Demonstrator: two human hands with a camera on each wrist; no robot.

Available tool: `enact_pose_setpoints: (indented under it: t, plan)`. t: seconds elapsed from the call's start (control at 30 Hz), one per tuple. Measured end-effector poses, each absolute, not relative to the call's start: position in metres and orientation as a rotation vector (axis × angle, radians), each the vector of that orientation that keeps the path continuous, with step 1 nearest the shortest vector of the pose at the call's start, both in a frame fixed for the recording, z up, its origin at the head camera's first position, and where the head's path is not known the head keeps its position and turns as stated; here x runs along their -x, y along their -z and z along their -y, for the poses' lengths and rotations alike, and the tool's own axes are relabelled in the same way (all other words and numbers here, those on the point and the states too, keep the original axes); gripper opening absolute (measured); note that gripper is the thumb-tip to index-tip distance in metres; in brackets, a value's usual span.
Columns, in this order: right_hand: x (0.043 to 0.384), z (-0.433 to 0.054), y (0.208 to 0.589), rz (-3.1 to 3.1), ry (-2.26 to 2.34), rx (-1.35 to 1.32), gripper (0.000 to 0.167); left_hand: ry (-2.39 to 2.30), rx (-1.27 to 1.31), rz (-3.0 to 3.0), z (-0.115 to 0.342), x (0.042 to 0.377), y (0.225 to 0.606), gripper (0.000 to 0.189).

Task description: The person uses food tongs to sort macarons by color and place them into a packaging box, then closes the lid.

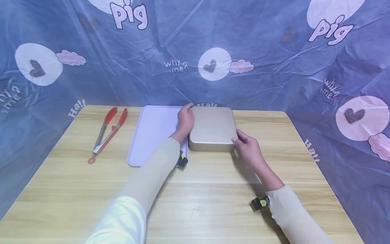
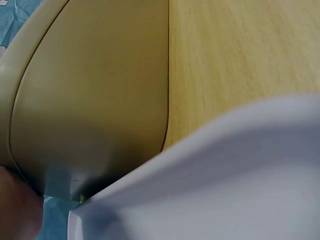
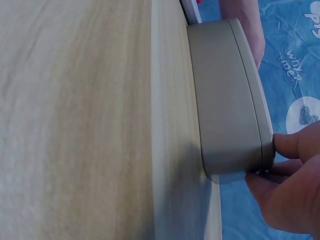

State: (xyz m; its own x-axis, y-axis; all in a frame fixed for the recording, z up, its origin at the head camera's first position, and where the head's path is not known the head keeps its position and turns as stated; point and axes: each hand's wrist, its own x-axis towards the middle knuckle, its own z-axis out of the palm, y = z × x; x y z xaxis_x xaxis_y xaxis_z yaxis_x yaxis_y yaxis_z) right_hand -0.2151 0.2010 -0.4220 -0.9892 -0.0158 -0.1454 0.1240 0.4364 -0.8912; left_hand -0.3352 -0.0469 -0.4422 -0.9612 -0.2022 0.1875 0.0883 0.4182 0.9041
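A flat, beige-gold metal box (image 1: 212,125) with rounded corners sits at the back of the table, its lid (image 3: 250,85) on and a thin seam running round the side. My left hand (image 1: 185,119) grips the box at its far left corner; in the left wrist view only part of that hand (image 2: 19,207) shows, beside the seam. At the near right corner, my right hand (image 1: 248,146) pinches the lid's edge, thumb on top and fingers at the side below. Left of the box lies a pale lilac tray (image 1: 149,135), partly covered by my left forearm.
Red-tipped tongs (image 1: 105,135) lie spread on the left of the wooden table (image 1: 195,210). A blue printed cloth (image 1: 170,44) hangs behind the table and along its sides. The tray's raised rim (image 2: 200,135) stands close beside the box.
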Motion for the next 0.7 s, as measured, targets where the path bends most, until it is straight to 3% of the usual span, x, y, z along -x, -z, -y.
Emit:
enact_pose_setpoints:
  t: [0.2,0.53,0.7]
  plan:
    - [0.230,-0.202,0.418,-2.676,1.526,-0.079,0.059,1.609,-0.123,2.424,0.053,0.333,0.441,0.036]
    - [0.310,-0.191,0.426,-2.760,1.607,-0.044,0.057,1.624,-0.085,2.486,0.053,0.338,0.446,0.040]
    - [0.335,-0.188,0.430,-2.748,1.653,-0.088,0.055,1.628,-0.093,2.473,0.051,0.339,0.445,0.039]
